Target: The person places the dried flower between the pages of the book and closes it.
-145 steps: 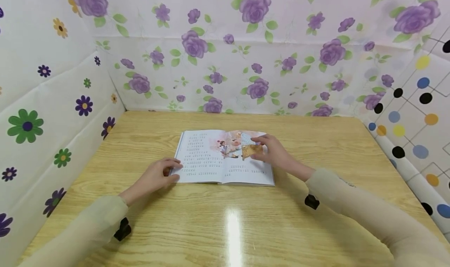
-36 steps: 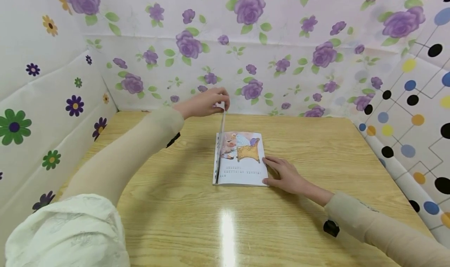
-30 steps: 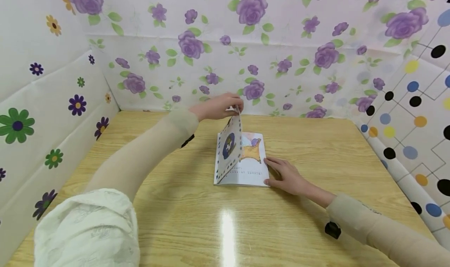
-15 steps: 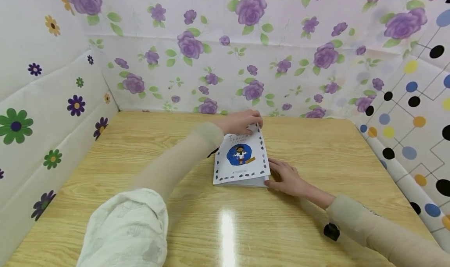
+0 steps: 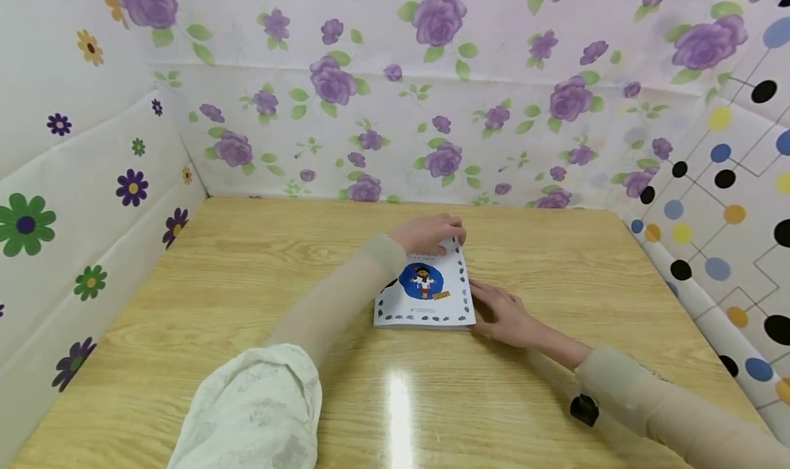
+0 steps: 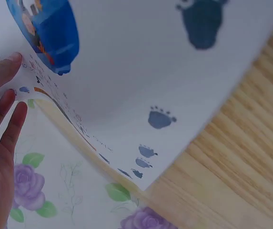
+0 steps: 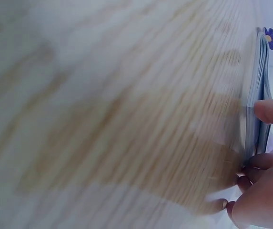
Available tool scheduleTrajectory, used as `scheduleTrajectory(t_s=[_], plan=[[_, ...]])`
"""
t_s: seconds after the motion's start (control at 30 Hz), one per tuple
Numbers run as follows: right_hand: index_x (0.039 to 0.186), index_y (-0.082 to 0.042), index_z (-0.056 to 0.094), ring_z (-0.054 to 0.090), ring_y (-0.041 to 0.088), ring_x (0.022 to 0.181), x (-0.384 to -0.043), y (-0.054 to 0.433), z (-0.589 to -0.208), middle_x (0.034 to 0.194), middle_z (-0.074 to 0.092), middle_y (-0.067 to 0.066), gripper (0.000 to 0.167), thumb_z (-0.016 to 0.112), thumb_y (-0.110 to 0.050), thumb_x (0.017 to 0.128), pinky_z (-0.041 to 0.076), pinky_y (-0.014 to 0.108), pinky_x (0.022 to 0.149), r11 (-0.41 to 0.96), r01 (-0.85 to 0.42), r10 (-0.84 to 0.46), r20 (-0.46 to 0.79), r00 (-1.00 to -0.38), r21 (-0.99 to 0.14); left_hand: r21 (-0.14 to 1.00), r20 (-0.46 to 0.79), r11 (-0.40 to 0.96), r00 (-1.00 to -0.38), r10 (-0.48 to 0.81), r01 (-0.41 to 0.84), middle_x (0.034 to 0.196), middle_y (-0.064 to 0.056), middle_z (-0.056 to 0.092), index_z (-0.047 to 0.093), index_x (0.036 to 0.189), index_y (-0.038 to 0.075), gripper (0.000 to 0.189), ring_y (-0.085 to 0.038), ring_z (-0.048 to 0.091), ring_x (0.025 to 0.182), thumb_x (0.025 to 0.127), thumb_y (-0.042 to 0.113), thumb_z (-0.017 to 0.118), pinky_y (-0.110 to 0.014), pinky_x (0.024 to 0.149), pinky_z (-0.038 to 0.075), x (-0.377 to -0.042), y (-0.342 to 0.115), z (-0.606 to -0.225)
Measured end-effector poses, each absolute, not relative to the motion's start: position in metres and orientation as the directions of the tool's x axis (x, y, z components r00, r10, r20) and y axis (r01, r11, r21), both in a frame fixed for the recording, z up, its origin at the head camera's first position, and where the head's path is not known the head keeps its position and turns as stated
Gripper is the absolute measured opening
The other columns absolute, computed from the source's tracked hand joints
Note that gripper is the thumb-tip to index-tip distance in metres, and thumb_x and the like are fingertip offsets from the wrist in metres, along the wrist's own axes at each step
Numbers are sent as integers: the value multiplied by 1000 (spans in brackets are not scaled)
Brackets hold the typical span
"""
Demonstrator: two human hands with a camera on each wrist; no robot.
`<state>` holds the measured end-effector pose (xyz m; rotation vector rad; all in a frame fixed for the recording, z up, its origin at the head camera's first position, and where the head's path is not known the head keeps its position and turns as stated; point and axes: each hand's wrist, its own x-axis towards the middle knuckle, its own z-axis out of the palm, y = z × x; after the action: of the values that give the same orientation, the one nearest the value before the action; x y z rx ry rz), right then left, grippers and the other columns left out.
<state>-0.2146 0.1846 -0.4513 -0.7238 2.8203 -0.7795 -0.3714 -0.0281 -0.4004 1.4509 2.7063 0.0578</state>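
Note:
A thin picture book lies on the table, its white cover swung over nearly flat onto the pages. The cover carries a blue oval with a figure and a border of small dark footprints. At its far edge my left hand pinches the cover near the right corner. In the left wrist view the thumb lies on top of the cover and the fingers sit beneath. My right hand rests on the table, fingertips and thumb at the book's right edge. Page edges show beside the right thumb in the right wrist view.
The wooden table spreads out around the book on all sides. Behind it stands a wall cloth with purple flowers; patterned cloths also close off the left and right sides. A black wrist device sits under the right sleeve.
The book lay open at a text and picture spread. My left hand lifted the left side, carried the cover over to the right and lowered it. My right hand shifted down along the right edge.

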Motion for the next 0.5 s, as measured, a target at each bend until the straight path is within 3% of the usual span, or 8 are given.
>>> scheduleTrajectory(t_s=[0.27, 0.5], plan=[[154, -9, 35, 32, 44, 145, -215, 187, -450, 161, 32, 15, 79, 75, -24, 87, 21, 70, 109, 739, -402, -476, 3, -879, -541, 96, -63, 549, -545, 836, 830, 139, 3, 54, 62, 130, 24, 35, -16, 49, 132, 96, 17, 66, -31, 112, 41, -373, -23, -408], [150, -3, 39, 38, 41, 143, -219, 187, -450, 155, 42, 18, 80, 80, -18, 83, 29, 60, 116, 684, -455, -512, 69, -856, -570, 166, -124, 569, -556, 822, 805, 147, 5, 53, 63, 131, 27, 35, -19, 44, 138, 101, 10, 55, -35, 119, 32, -376, -21, -416]])
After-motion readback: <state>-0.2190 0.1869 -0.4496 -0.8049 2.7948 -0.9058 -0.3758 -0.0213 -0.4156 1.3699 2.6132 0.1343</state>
